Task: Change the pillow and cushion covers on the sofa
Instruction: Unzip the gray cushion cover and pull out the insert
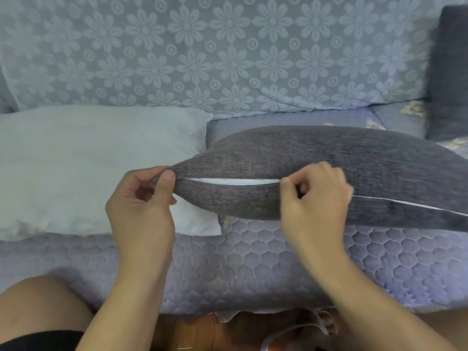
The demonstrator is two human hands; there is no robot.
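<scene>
A dark grey cushion is held edge-on above the sofa seat, its zip seam facing me. The seam gapes between my hands and white filling shows inside. My left hand pinches the cushion's left corner between thumb and fingers. My right hand pinches the seam near the middle, fingers curled; the zip pull itself is hidden. A bare white pillow lies on the seat to the left, its corner under the cushion.
The sofa has a quilted lilac seat cover and a blue flowered throw over the backrest. Another dark grey cushion leans at the far right. My knee is at the lower left.
</scene>
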